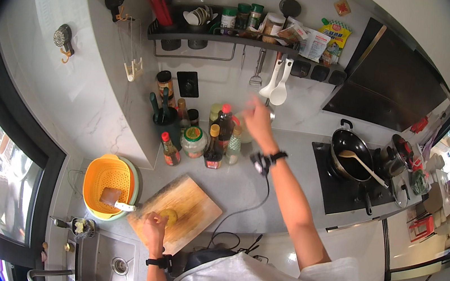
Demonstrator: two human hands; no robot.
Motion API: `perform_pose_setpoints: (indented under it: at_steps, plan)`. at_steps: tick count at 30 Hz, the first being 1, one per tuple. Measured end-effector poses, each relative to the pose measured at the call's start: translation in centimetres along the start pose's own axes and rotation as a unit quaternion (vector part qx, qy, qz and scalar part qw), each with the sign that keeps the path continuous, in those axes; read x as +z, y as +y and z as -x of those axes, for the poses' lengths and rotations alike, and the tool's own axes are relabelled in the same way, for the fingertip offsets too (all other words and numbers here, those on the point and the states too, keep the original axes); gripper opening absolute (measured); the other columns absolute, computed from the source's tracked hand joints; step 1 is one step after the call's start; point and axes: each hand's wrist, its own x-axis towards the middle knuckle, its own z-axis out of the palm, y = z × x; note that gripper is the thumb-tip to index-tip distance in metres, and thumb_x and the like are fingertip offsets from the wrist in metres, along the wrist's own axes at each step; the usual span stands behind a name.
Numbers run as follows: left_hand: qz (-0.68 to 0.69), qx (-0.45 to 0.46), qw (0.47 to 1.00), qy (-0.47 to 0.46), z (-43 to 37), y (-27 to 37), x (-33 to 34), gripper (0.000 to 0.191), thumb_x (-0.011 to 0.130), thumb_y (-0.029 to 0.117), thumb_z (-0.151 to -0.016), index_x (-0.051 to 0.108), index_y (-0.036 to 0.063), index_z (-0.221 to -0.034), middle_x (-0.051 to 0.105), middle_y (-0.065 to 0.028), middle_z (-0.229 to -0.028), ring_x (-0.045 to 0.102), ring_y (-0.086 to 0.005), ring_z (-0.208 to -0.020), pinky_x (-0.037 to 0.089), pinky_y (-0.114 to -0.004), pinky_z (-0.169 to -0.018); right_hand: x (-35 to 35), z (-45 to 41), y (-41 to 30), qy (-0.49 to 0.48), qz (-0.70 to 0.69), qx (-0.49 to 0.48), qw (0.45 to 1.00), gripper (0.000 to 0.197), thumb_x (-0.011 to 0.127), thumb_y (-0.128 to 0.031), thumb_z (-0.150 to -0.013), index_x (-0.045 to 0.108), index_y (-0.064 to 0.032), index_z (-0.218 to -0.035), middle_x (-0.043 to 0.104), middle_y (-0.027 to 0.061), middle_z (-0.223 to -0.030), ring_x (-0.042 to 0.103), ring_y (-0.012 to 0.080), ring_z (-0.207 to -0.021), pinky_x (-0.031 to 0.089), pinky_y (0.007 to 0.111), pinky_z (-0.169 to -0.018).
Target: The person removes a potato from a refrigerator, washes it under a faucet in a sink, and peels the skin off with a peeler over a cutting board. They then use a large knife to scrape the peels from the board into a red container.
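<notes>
On a wooden cutting board (196,198) lies a round yellow potato-like vegetable (169,216). The fingers of my left hand (153,228) hold its near left side. My right hand (258,119) is raised toward the back wall, blurred, with its fingers apart and nothing visible in them. Just above those fingertips a metal peeler (257,70) hangs from the rack. Two white ladles or spoons (279,89) hang close by on the right. Below and left of this hand stand several sauce bottles (213,152) and a green-lidded glass jar (193,141).
A yellow colander (108,172) with a cleaver (111,196) in it sits left of the board, above the sink (108,253). A wok (351,157) with a wooden spatula (362,165) stands on the cooktop (328,196). A cable (241,209) crosses the counter from my right wrist.
</notes>
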Motion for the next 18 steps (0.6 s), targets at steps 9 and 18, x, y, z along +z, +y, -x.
perform_pose_setpoints:
  at_steps: [9, 18]
  plan:
    - [0.015, 0.132, 0.991, -0.013, 1.4, -1.1, 0.0, 0.040, 0.088, 0.014, -0.068, 0.059, 0.0068, -0.095, 0.065, -0.0142, -0.110, 0.061, -0.0365, -0.100, 0.050, -0.044, -0.088, 2.0, -16.5, 2.2, 0.088, 0.086, -0.061, 0.991, 0.050, 0.059, -0.007, -0.086, 0.054, 0.0080, -0.133, 0.063, 0.0300, -0.116, 0.059, 0.0451, -0.113, 0.050, 0.049, -0.096]
    - [0.042, 0.123, 0.990, -0.060, 1.7, -0.8, 0.2, 0.052, 0.087, 0.010, -0.066, 0.058, 0.0074, -0.109, 0.063, -0.0145, -0.126, 0.056, -0.0375, -0.120, 0.046, -0.045, -0.102, 2.0, -22.4, 6.8, 0.106, 0.077, 0.158, 0.979, 0.024, 0.069, -0.015, -0.084, 0.071, 0.0069, -0.094, 0.072, 0.0232, -0.081, 0.069, 0.0445, -0.089, 0.056, 0.048, -0.083]
